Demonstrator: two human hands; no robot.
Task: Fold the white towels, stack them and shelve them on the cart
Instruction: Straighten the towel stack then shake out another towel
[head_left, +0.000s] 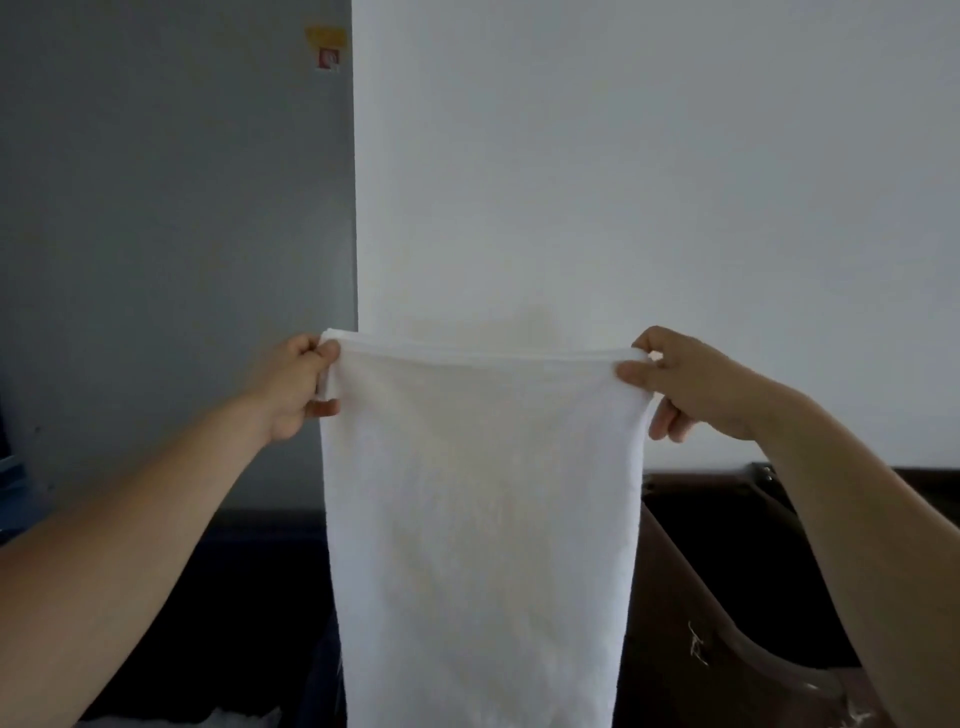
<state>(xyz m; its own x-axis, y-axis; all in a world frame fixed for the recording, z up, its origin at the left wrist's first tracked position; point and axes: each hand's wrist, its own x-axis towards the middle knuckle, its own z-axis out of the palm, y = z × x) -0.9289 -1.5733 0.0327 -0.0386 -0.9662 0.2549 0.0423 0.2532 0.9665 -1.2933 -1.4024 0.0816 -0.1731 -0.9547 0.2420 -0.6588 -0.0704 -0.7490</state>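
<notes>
1 towel; 2 hands, L hand, R hand; poss. 1 pile.

In front of you stands a white wall, and to its left a grey wall lies in shadow. High on the grey one you see a yellow note, with a small red and white sticker just below it. Low on your right is a dark brown panel with a rounded edge.
</notes>
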